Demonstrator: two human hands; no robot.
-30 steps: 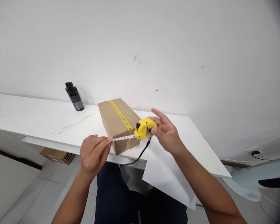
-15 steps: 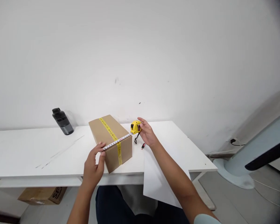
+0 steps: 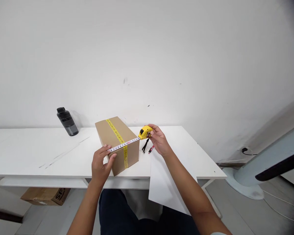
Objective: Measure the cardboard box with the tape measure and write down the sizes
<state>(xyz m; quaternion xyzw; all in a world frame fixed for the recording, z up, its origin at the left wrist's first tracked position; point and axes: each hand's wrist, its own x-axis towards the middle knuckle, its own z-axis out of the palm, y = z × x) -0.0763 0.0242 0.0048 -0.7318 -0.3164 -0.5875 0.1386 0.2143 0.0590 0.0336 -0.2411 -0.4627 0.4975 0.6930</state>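
A cardboard box [image 3: 107, 132] with yellow printed tape along its middle sits on the white table. The white measuring blade of a yellow tape measure [image 3: 145, 132] stretches across the box's near top edge. My left hand [image 3: 102, 163] pinches the blade's end at the left corner, fingers on top and thumb against the front face. At the right corner, my right hand [image 3: 159, 140] grips the tape measure's case, tilted beside the edge. A black wrist strap [image 3: 145, 145] dangles from the case. Close below lies a red and black pen [image 3: 151, 149].
A dark water bottle [image 3: 67, 122] stands at the back left of the table [image 3: 39, 150]. White paper [image 3: 166, 182] hangs over the front edge under my right forearm. Another cardboard box [image 3: 45, 195] is below the table. A pale floor-standing unit [image 3: 250, 176] stands at right.
My right hand has tilted the tape measure's case and brought it slightly higher at the box's right corner. The blade remains across the edge. The whole view has shifted slightly.
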